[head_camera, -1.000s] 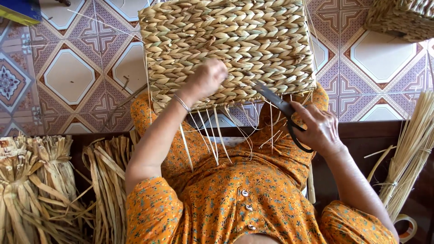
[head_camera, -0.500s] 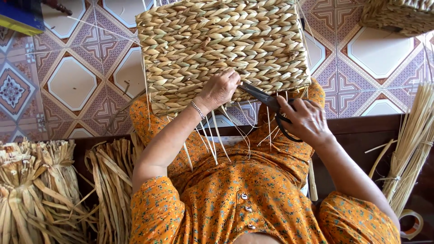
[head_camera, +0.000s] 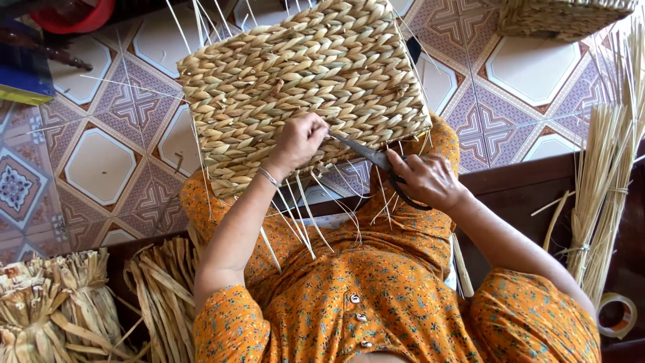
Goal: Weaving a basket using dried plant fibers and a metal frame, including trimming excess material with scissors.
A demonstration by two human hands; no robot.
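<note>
A woven straw basket [head_camera: 302, 81] rests on my lap, its braided side facing up. My left hand [head_camera: 299, 140] pinches the basket's lower edge, where loose pale fibres [head_camera: 302, 215] hang down over my orange dress. My right hand [head_camera: 426, 178] grips dark scissors [head_camera: 366, 153], their blades pointing left to the basket edge right beside my left fingers.
Bundles of dried leaves [head_camera: 74, 309] lie at the lower left. A sheaf of thin straw [head_camera: 601, 181] stands at the right, with a tape roll [head_camera: 617, 314] below it. Another woven basket [head_camera: 561, 17] sits at the top right on the patterned tile floor [head_camera: 101, 161].
My left hand slid along the basket's lower edge. The right hand brought the scissors leftward until the blades reached the edge by my left fingers.
</note>
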